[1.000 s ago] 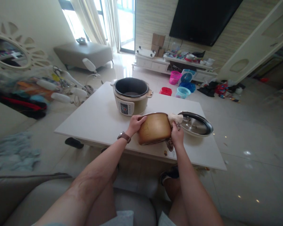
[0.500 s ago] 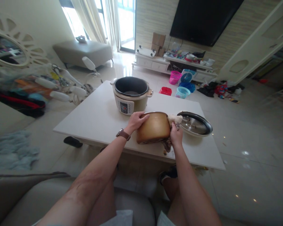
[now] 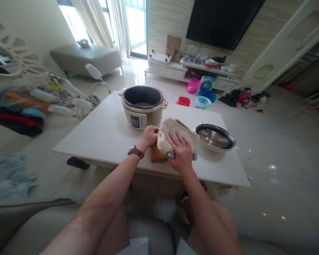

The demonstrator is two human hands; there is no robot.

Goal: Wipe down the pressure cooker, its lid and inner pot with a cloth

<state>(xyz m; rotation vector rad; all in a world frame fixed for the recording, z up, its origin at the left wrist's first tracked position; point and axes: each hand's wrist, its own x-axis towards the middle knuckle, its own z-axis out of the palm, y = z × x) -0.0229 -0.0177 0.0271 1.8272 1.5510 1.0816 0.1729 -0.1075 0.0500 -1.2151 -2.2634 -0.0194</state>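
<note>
Two contacts: the left hand (image 3: 149,137) clasps the brown pot (image 3: 156,154) by its rim; the right hand (image 3: 182,153) spreads over a cloth (image 3: 164,136) on it. Likely rigid and slick — best held there — the pot is over the table (image 3: 95,132).

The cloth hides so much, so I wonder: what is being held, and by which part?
The left grip holds the brown pot near its rim; the right grip lies spread on the cloth over the pot.
</note>
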